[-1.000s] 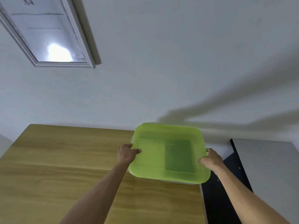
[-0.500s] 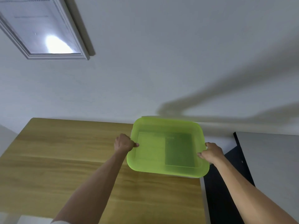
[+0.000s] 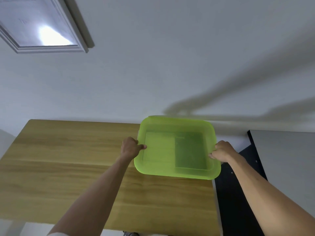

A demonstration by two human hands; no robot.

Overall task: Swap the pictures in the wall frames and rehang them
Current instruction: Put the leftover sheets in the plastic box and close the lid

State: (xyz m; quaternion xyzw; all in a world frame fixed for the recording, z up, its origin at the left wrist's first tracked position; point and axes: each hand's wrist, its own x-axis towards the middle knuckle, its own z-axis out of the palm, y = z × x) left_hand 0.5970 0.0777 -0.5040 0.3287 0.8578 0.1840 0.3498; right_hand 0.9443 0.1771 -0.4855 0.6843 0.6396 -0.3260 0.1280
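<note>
Head view, the grip: the left hand (image 3: pixel 130 148) grips the left rim of the green box lid (image 3: pixel 177 148) with curled fingers, thumb on top; the right hand (image 3: pixel 221 151) grips the opposite rim the same way.

Head view, between the hands: the lid is translucent, and through it a pale sheet and a darker rectangle show inside the box. I cannot tell whether these are pictures.

Head view, under the grip: the box seems to sit at the far right corner of the wooden table (image 3: pixel 68 167), close to the wall. Whether it rests fully or is lifted a little, I cannot tell.

Head view, up and left of the grip: a white wall frame (image 3: pixel 42 31) hangs on the wall, well apart from both hands, glare on its glass.

Head view, right of the grip: a dark panel (image 3: pixel 238 193) and a grey surface (image 3: pixel 286 167) lie just past the right hand.

Handling, the box: I judge it light, thin plastic that flexes, with a smooth rim, so hold it at opposite edges.

Handling, the frame: it is probably rigid, with breakable glass. It is best taken by both side rails and lifted level.
</note>
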